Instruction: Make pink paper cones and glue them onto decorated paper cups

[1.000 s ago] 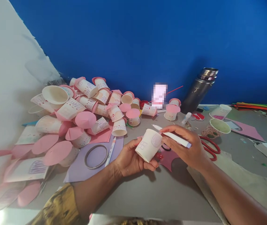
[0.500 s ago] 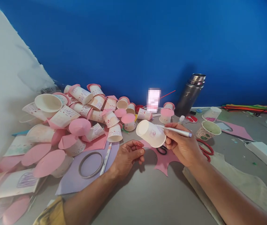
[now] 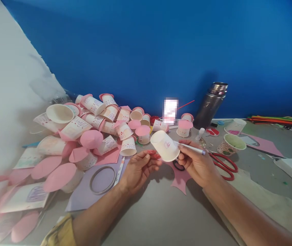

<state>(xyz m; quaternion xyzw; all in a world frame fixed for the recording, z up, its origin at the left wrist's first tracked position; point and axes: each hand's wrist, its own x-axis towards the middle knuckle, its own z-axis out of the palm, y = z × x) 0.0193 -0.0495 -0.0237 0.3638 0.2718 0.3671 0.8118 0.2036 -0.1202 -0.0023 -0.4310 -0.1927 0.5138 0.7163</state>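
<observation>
Rear: deep blue wall [image 3: 146, 51], matte, evenly lit, paler toward the top; left: white wall [image 3: 4, 102] slanting in, bright and washed out; foreground: grey tabletop [image 3: 161, 212], smooth, carrying soft shadows.

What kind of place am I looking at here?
Most likely a craft worktable against a blue wall: a heap of decorated paper cups with pink paper tops, red-handled scissors, and a marker pen in the right hand.
</observation>
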